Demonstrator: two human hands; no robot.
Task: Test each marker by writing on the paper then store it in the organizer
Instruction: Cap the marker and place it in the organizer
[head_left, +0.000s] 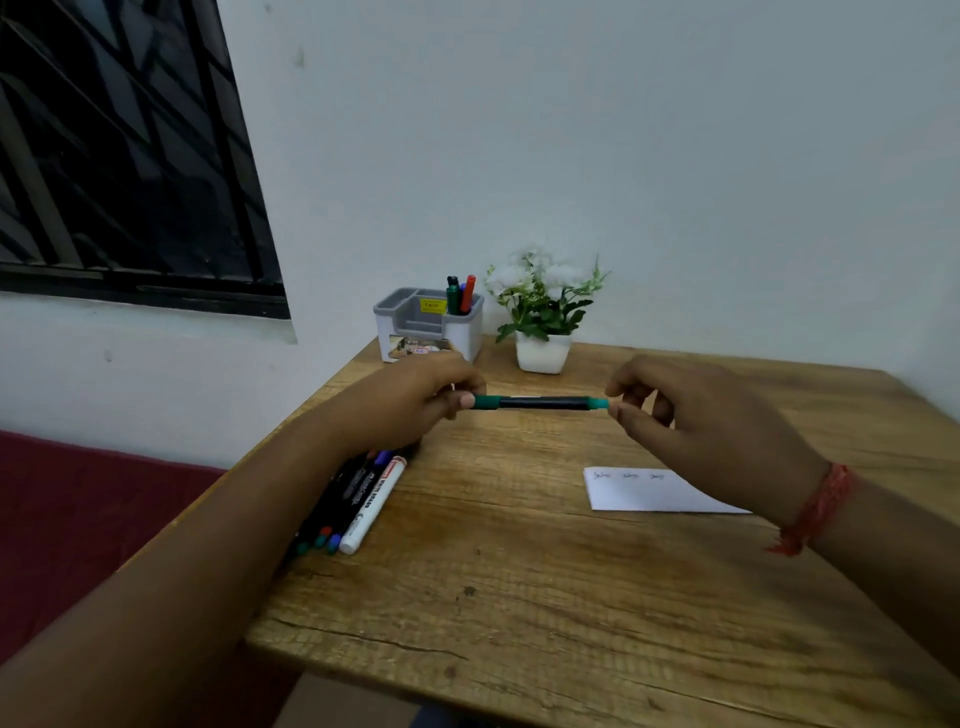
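left hand (415, 400) grips green marker (540, 402) by its cap end, held level above table (519, 597) middle | right hand (691, 426) pinches its other tip | paper (639, 491) near right edge | organizer (428, 322) at far edge

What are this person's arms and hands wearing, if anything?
Both forearms are bare, with no sleeves in view. The left hand shows no glove, ring or band. The right hand is also ungloved; its wrist carries a red thread bracelet, wound in several strands, with a loose end hanging down.
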